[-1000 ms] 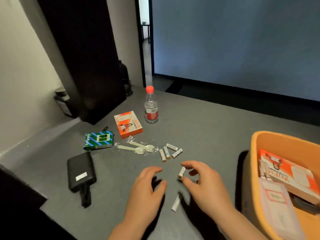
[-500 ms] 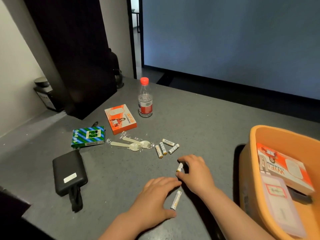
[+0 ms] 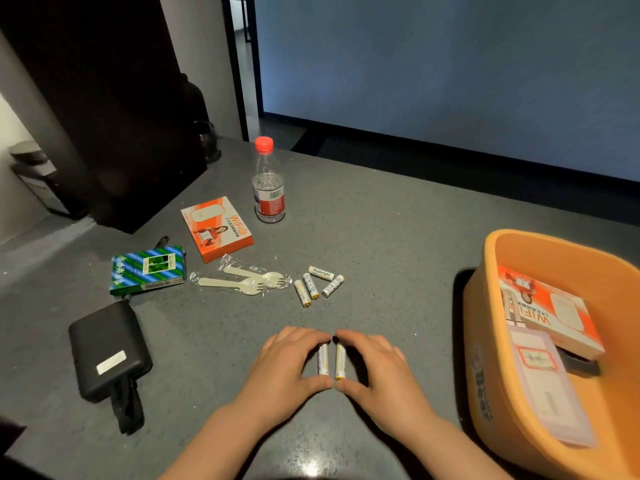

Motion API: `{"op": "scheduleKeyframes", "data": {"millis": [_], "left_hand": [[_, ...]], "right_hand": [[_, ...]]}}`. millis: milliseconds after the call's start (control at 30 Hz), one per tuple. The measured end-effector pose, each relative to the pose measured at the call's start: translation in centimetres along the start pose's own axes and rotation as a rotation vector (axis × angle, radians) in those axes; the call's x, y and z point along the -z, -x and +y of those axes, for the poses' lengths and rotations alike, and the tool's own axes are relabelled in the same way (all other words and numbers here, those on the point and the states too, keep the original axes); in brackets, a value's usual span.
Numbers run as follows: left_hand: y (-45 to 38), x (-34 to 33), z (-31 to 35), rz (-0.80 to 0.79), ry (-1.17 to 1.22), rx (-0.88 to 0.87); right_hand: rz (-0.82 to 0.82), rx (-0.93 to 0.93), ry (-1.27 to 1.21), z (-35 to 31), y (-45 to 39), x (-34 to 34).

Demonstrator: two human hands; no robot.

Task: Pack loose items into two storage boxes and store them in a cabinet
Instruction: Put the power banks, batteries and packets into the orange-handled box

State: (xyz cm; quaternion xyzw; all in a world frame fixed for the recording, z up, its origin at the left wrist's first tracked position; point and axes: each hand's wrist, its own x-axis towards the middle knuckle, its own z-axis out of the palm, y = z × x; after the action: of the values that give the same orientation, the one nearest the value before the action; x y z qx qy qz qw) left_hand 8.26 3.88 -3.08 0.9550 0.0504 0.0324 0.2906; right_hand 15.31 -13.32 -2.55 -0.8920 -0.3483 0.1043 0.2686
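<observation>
While both hands work low on the grey table (image 3: pixel 381 244), left hand (image 3: pixel 282 372) pinching one battery (image 3: pixel 322 359) end to end, right hand (image 3: pixel 375 370) pinching its twin (image 3: pixel 340 361) just beside, four loose batteries (image 3: pixel 317 285) beyond, orange box (image 3: pixel 502 344) at right.

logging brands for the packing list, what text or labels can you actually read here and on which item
"WIFI 6": orange box on the table.
"WIFI", upside down: orange box in the tub.
"Heybright": one loose battery.
Partial dark lettering, not legible: orange tub wall.
Too small or blurred: bottle label, green box, power bank sticker, clear case label, batteries held by left hand and right hand.
</observation>
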Motion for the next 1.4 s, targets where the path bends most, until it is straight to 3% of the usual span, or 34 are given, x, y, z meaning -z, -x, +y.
{"op": "scheduleKeyframes", "data": {"millis": [233,333,467,567,767,1000,1400], "left_hand": [[0.4,0.2,-0.5,-0.023,-0.019,-0.026],[0.4,-0.2,-0.1,-0.035,-0.009,-0.043],[0.0,-0.9,0.7,-0.054,-0.032,-0.064],[-0.2,-1.1,0.7,-0.053,-0.029,-0.075],[0.3,-0.5,-1.0,-0.027,0.001,-0.023],[0.2,0.5,-2.4,-0.049,0.027,-0.032],[0.1,0.0,-1.9,0.026,0.075,-0.024]], "right_hand": [[-0.095,-0.065,-0.356,0.1,-0.8,-0.1],[0.028,-0.13,-0.472,0.0,-1.9,0.6],[0.264,-0.266,-0.282,-0.6,-6.0,1.8],[0.16,-0.285,-0.068,-0.9,-9.5,2.0],[-0.033,-0.225,0.098,-0.9,-13.3,1.9],[-0.236,-0.016,0.262,-0.6,-15.0,2.4],[-0.072,0.017,0.165,-0.3,-10.0,1.6]]}}
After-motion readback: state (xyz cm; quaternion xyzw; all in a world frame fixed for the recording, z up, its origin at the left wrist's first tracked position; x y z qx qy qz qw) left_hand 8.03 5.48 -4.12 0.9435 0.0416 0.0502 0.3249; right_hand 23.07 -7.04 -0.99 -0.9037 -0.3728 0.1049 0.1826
